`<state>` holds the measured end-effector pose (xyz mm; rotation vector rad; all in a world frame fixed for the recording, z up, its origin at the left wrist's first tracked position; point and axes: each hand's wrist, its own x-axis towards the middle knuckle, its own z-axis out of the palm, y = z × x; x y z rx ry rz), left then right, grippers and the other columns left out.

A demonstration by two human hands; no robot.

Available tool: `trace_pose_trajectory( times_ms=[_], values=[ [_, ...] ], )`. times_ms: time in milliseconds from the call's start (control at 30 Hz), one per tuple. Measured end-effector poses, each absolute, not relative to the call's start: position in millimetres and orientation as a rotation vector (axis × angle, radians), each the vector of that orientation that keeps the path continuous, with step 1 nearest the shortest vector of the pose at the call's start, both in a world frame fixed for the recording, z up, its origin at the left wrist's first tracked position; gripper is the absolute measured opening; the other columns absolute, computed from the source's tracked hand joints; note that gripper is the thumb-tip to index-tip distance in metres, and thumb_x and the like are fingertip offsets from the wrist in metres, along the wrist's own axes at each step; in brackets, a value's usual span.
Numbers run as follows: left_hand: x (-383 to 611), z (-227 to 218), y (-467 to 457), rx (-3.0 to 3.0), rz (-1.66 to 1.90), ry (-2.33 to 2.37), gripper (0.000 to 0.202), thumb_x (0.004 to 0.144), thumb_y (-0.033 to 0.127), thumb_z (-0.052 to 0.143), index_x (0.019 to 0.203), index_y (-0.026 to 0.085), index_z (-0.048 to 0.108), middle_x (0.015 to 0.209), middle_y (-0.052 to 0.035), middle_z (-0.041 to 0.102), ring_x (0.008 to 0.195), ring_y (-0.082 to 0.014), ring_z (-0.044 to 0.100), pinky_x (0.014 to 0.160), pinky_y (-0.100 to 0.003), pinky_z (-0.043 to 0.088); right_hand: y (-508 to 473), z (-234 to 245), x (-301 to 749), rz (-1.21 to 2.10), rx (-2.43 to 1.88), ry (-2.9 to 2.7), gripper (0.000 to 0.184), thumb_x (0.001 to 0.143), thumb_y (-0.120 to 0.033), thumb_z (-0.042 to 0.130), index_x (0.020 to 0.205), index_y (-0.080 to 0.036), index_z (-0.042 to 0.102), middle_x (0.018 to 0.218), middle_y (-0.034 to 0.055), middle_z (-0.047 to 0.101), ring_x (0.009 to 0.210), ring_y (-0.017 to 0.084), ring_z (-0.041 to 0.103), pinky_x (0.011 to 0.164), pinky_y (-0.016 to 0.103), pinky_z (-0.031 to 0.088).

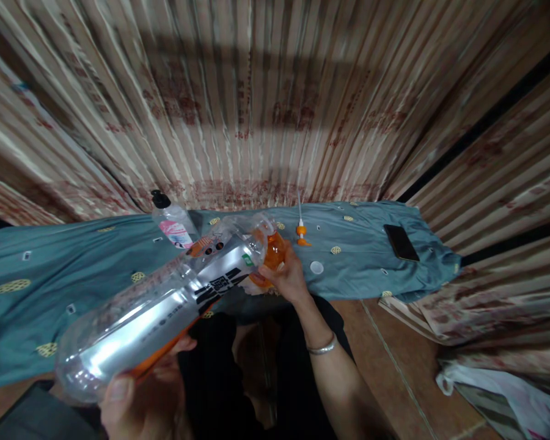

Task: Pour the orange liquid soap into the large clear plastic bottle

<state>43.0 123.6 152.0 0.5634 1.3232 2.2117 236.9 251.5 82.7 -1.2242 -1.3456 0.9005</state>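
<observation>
**Slant Makes a Spill Possible**

A curtain (256, 122) hangs beyond the cloth-covered tabletop (352, 270). Above it, the large bottle (146, 318) slants from near left to far right, the left hand (151, 391) curled partway round its lower end. The right hand (289, 275) has its fingers wrapped about the orange bottle (275, 252), beside the large bottle's neck; whether the necks touch, I cannot tell. A slackened grip or drifting necks could let any liquid drip. The loose pump (301, 231) and white cap (316, 267), farther right, might get knocked by a wide elbow.

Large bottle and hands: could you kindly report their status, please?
Left hand holding large bottle, tilted. Right hand holding orange bottle near large bottle's neck. Pump lying apart; no obstruction visible.
</observation>
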Motion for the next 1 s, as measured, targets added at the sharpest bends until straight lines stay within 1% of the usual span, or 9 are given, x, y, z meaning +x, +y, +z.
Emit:
trace_pose_trajectory(
  times_ms=[67,133,233,400,500,600,733,900,1000],
  values=[
    [47,155,123,0.509,2.213,1.314,0.045,0.058,0.061,0.085,0.090,0.031,0.077,0.079,0.0017,0.070,0.054,-0.0223,0.062,0.040,-0.036,0.053,251,82,236,0.898,-1.218,-1.345,0.074,0.068,-0.048,0.100,0.131,-0.026,0.068,0.124,0.0082,0.088,0.115,0.034,0.085,0.099,0.046,0.070],
    [49,158,123,0.472,2.221,1.313,0.042,0.057,0.059,0.085,0.089,0.033,0.077,0.077,0.0022,0.069,0.055,-0.0231,0.061,0.039,-0.037,0.052,252,82,235,0.897,-1.206,-1.326,0.075,0.067,-0.048,0.099,0.131,-0.026,0.068,0.124,0.0079,0.088,0.115,0.034,0.085,0.100,0.046,0.070],
    [49,157,125,0.463,2.225,1.330,0.041,0.055,0.056,0.082,0.087,0.032,0.076,0.074,0.0017,0.068,0.055,-0.0223,0.059,0.038,-0.035,0.052,251,84,235,0.903,-1.214,-1.320,0.074,0.066,-0.049,0.099,0.129,-0.026,0.068,0.123,0.0086,0.087,0.116,0.034,0.085,0.101,0.047,0.070],
    [42,154,126,0.448,2.234,1.346,0.045,0.053,0.054,0.073,0.090,0.028,0.075,0.078,-0.0020,0.071,0.063,-0.0222,0.061,0.040,-0.028,0.050,249,91,237,0.908,-1.235,-1.357,0.075,0.070,-0.047,0.100,0.135,-0.027,0.069,0.125,0.0078,0.087,0.117,0.034,0.085,0.100,0.046,0.070],
    [40,155,125,0.479,2.212,1.371,0.043,0.056,0.053,0.072,0.090,0.028,0.077,0.086,-0.0025,0.074,0.065,-0.0204,0.059,0.044,-0.027,0.052,248,91,238,0.917,-1.235,-1.359,0.077,0.071,-0.044,0.100,0.139,-0.027,0.068,0.124,0.0071,0.087,0.116,0.033,0.085,0.101,0.045,0.069],
    [40,157,125,0.500,2.193,1.396,0.043,0.055,0.055,0.070,0.087,0.027,0.077,0.091,-0.0043,0.078,0.063,-0.0188,0.058,0.043,-0.026,0.050,247,90,238,0.935,-1.225,-1.356,0.079,0.071,-0.045,0.101,0.140,-0.026,0.068,0.127,0.0085,0.086,0.119,0.033,0.084,0.103,0.046,0.069],
    [38,157,125,0.480,2.194,1.419,0.038,0.054,0.052,0.069,0.081,0.026,0.075,0.081,-0.0025,0.076,0.055,-0.0165,0.055,0.040,-0.025,0.049,248,90,237,0.936,-1.225,-1.326,0.076,0.070,-0.047,0.101,0.135,-0.025,0.069,0.128,0.0095,0.086,0.120,0.034,0.083,0.103,0.047,0.069],
    [37,157,127,0.421,2.203,1.393,0.035,0.048,0.050,0.073,0.075,0.027,0.068,0.064,0.0011,0.068,0.051,-0.0195,0.061,0.038,-0.026,0.051,248,90,236,0.912,-1.225,-1.337,0.073,0.068,-0.047,0.101,0.130,-0.026,0.069,0.125,0.0081,0.087,0.117,0.033,0.084,0.102,0.045,0.069],
    [39,159,128,0.391,2.188,1.418,0.034,0.048,0.050,0.073,0.074,0.028,0.068,0.060,0.0026,0.067,0.047,-0.0198,0.061,0.039,-0.029,0.054,248,90,236,0.920,-1.223,-1.329,0.072,0.069,-0.048,0.101,0.130,-0.026,0.069,0.124,0.0080,0.087,0.117,0.033,0.085,0.102,0.045,0.069]
  ],
)
